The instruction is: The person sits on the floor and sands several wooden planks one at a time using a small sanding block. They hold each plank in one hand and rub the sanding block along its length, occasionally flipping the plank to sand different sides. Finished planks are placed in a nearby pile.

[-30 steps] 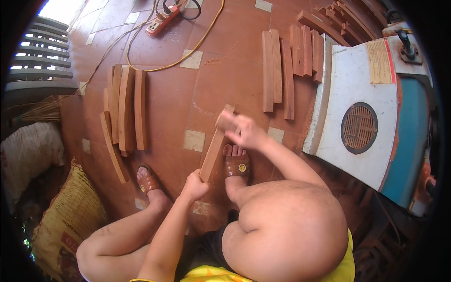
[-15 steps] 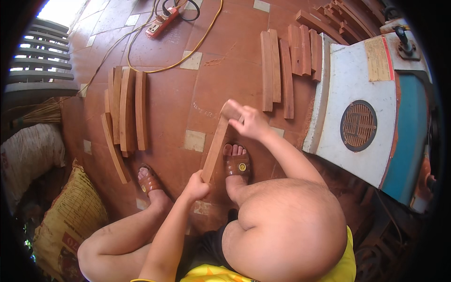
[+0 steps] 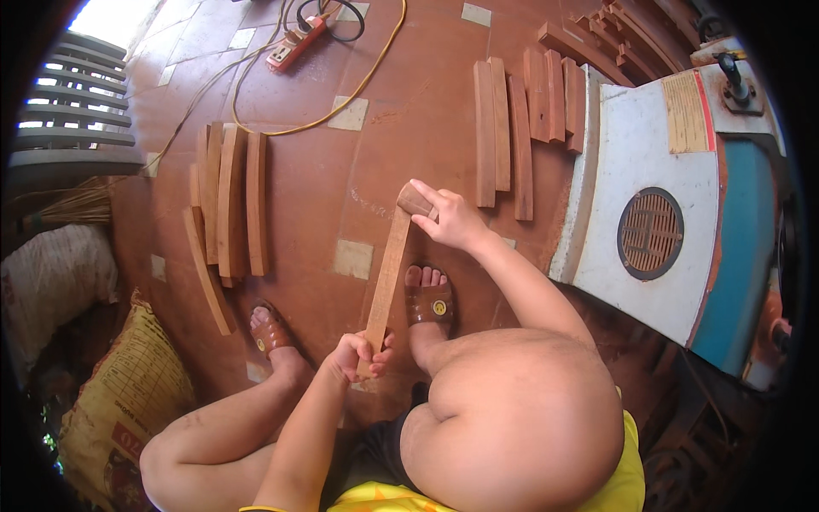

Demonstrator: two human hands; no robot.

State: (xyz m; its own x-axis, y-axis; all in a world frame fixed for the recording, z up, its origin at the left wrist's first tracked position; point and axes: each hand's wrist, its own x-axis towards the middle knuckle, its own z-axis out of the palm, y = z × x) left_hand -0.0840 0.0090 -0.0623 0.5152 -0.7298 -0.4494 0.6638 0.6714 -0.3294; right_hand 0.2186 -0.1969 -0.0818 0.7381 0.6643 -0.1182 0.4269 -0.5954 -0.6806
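A long, narrow wooden strip (image 3: 392, 277) is held slanting in front of me, above the tiled floor. My left hand (image 3: 362, 356) is wrapped round its near end, with curled fingers showing on the right side. At the far end, my right hand (image 3: 452, 220) pinches a small brown piece (image 3: 415, 201), which looks like folded sandpaper, against the strip. The thumb lies on the near side of that piece and the fingers reach over its top. What lies under the right fingers is hidden.
Curved wooden pieces (image 3: 231, 205) lie in a group at left, and more pieces (image 3: 503, 128) at right. A white and teal machine (image 3: 653, 230) stands on the right. A power strip (image 3: 297, 43) with cables lies ahead. Sacks (image 3: 128, 401) stand at left.
My left fingers have shifted round the strip's near end, and more of them shows. The strip has turned slightly, baring a wider face. My right hand stays at the far end.
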